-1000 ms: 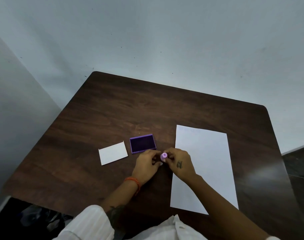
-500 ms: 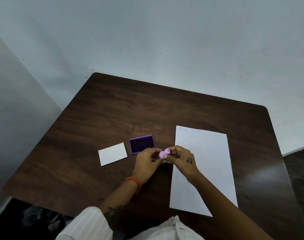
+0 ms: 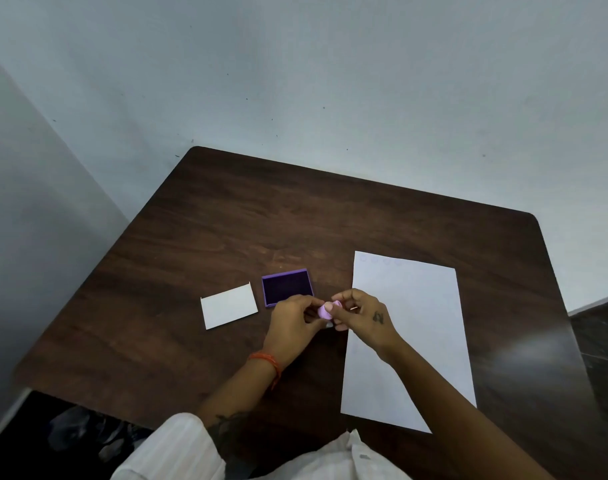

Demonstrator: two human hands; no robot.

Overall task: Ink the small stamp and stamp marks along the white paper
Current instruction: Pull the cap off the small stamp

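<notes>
Here your left hand [image 3: 292, 323] and right hand [image 3: 365, 315] both pinch the small stamp [image 3: 325, 311] just above the surface [image 3: 226, 220], between ink pad [image 3: 287, 286] and white paper [image 3: 417, 323].

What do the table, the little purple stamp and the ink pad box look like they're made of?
The table looks like dark wood or wood-look laminate: there is visible grain and a soft sheen near its right edge. The small stamp, held between both hands, seems to be smooth lilac plastic. The ink pad has a purple rim, probably plastic, around a dark matte, felt-like pad. The white paper looks plain and matte.
</notes>
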